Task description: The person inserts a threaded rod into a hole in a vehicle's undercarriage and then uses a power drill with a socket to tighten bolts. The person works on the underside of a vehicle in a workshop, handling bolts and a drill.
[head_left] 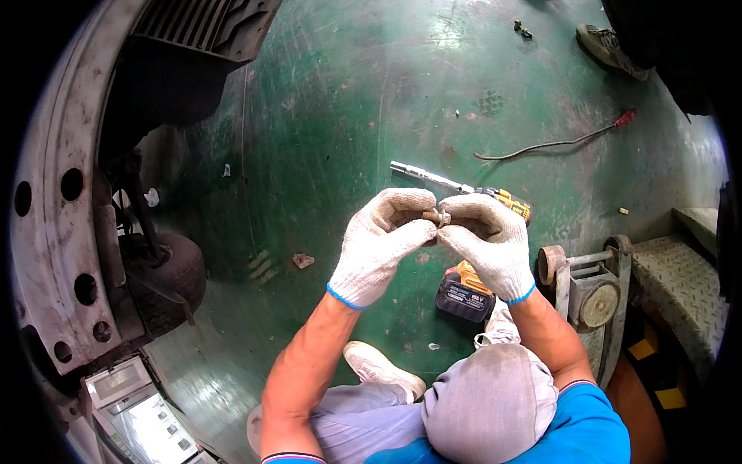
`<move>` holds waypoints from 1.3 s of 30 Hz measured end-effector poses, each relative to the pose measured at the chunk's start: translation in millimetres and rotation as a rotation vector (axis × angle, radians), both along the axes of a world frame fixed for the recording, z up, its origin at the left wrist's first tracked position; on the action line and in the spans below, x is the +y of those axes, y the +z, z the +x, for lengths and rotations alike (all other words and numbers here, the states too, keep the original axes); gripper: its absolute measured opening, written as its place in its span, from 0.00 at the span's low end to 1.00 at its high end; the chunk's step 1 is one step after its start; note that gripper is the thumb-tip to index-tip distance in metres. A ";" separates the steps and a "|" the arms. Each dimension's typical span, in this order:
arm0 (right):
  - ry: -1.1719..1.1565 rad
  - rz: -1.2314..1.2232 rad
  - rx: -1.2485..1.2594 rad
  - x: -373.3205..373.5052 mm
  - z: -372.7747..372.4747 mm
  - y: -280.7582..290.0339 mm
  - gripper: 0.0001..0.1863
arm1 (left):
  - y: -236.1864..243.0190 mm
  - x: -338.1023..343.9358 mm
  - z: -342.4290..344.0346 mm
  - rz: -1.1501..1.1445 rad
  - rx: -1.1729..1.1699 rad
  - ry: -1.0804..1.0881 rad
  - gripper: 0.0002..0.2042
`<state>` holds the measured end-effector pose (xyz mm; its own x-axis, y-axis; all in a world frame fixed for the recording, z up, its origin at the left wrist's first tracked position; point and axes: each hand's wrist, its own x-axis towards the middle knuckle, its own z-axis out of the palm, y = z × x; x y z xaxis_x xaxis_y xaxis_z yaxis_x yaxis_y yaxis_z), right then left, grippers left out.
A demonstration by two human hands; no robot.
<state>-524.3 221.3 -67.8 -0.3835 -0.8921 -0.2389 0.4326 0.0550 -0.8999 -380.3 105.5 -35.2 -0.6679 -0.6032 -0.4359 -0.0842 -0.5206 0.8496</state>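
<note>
A small flanged metal bolt (pixel 438 218) is pinched between the fingertips of both hands, held above the green floor. My left hand (pixel 379 246), in a white knit glove with a blue cuff, grips its brownish shank end. From the other side my right hand (pixel 495 246), gloved alike, has thumb and fingers closed on the flanged end. The gloves partly cover the bolt. Beneath them on the floor lies a yellow-and-black cordless power tool (pixel 514 203) with a long silver socket extension (pixel 429 176). Its black battery pack (pixel 464 300) shows below my right hand.
A vehicle's rusty frame rail (pixel 54 232) and a tyre (pixel 166 278) stand at left. At right are a wheeled metal jack (pixel 591 298) and a tread-plate step (pixel 680 282). A red-ended cable (pixel 549 145) and another person's shoe (pixel 610 50) are farther off.
</note>
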 end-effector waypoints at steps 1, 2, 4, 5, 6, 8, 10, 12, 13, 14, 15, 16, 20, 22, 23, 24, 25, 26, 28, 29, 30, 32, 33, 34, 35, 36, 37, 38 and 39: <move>0.008 0.004 -0.020 0.4 -0.5 -1.7 0.16 | -0.7 0.4 -0.4 0.005 -0.005 0.001 0.14; -0.005 -0.002 -0.010 0.2 -0.4 -2.9 0.16 | -1.2 0.3 -1.1 0.009 -0.001 0.000 0.13; -0.032 -0.007 0.018 0.4 -0.7 -5.8 0.16 | -4.4 0.6 -4.5 0.025 0.013 -0.004 0.13; -0.050 -0.035 -0.008 -0.3 0.7 -8.2 0.16 | -7.0 0.5 -5.0 0.018 0.008 -0.005 0.14; -0.074 -0.060 -0.017 -0.8 -1.9 -10.9 0.15 | -12.1 0.1 -9.5 0.016 0.020 -0.012 0.14; -0.051 -0.148 0.071 -3.7 -9.0 -18.6 0.15 | -15.9 -0.5 -11.5 0.002 -0.032 -0.023 0.15; 0.074 -0.091 0.522 -13.9 -32.9 -20.4 0.17 | -14.9 -0.6 -16.2 -0.031 -0.120 0.000 0.17; -0.055 -0.002 0.447 -38.6 -63.5 -42.1 0.15 | -21.4 -7.5 -12.2 -0.061 -0.261 -0.013 0.19; -0.109 -0.003 0.552 -53.8 -86.3 -49.3 0.13 | -24.4 -9.5 -7.0 -0.116 -0.340 -0.046 0.21; -0.182 0.069 0.482 -65.5 -114.5 -57.3 0.11 | -27.1 -13.3 -7.1 -0.132 -0.363 -0.122 0.21; -0.240 0.151 0.634 -78.9 -144.4 -76.6 0.11 | -28.6 -17.6 -3.2 -0.150 -0.400 -0.193 0.21; -0.271 0.238 0.797 -90.5 -174.7 -101.0 0.15 | -30.6 -22.8 3.5 -0.170 -0.438 -0.259 0.21; -0.201 0.495 1.116 -116.0 -245.9 -137.3 0.15 | -32.6 -43.7 47.8 -0.362 -0.733 -0.496 0.22; -0.269 0.479 1.189 -125.4 -257.6 -142.1 0.14 | -34.7 -52.8 88.7 -0.383 -0.876 -0.485 0.23; -0.302 0.468 1.224 -129.5 -261.8 -144.9 0.14 | -34.2 -55.0 112.3 -0.368 -0.915 -0.448 0.22; -0.228 0.540 1.272 -131.5 -265.5 -149.6 0.14 | -31.2 -56.6 133.5 -0.401 -0.987 -0.451 0.21; -0.151 0.612 1.316 -132.7 -268.4 -155.3 0.15 | -29.3 -56.7 158.3 -0.383 -1.033 -0.412 0.21; -0.077 0.686 1.361 -133.3 -272.6 -159.3 0.15 | -23.5 -57.6 177.2 -0.396 -1.106 -0.419 0.21; -0.029 0.722 1.326 -135.0 -278.5 -150.2 0.17 | -7.9 -52.6 206.8 -0.374 -1.268 -0.380 0.22; -0.080 0.676 1.299 -137.8 -282.6 -148.7 0.18 | -9.6 -46.3 253.9 -0.401 -1.269 -0.322 0.21; -0.128 0.646 1.280 -137.1 -288.6 -149.8 0.18 | 8.5 -44.6 241.8 -0.230 -1.390 -0.312 0.20; -0.185 0.706 1.311 -147.6 -315.2 -153.5 0.20 | 3.4 -30.3 312.7 -0.206 -1.391 -0.156 0.19; -0.212 0.712 1.371 -156.9 -321.8 -154.0 0.20 | 4.9 -24.0 338.4 -0.122 -1.374 -0.082 0.19; -0.241 0.713 1.428 -166.9 -326.9 -153.3 0.19 | 6.1 -16.8 367.0 -0.145 -1.439 -0.143 0.19; -0.246 0.663 1.499 -180.2 -334.0 -157.9 0.19 | 6.6 -9.9 393.4 -0.171 -1.503 -0.198 0.20; -0.253 0.613 1.574 -191.5 -343.7 -165.8 0.19 | 6.0 -7.9 404.9 -0.197 -1.562 -0.254 0.21; -0.259 0.558 1.645 -199.7 -347.3 -172.1 0.18 | 9.4 -6.8 404.7 -0.190 -1.571 -0.338 0.21; -0.203 0.570 1.649 -203.1 -349.8 -178.7 0.18 | 9.1 -5.1 408.3 -0.186 -1.597 -0.360 0.23; -0.143 0.581 1.654 -205.2 -350.0 -180.5 0.17 | 7.9 -1.0 407.0 -0.177 -1.623 -0.381 0.25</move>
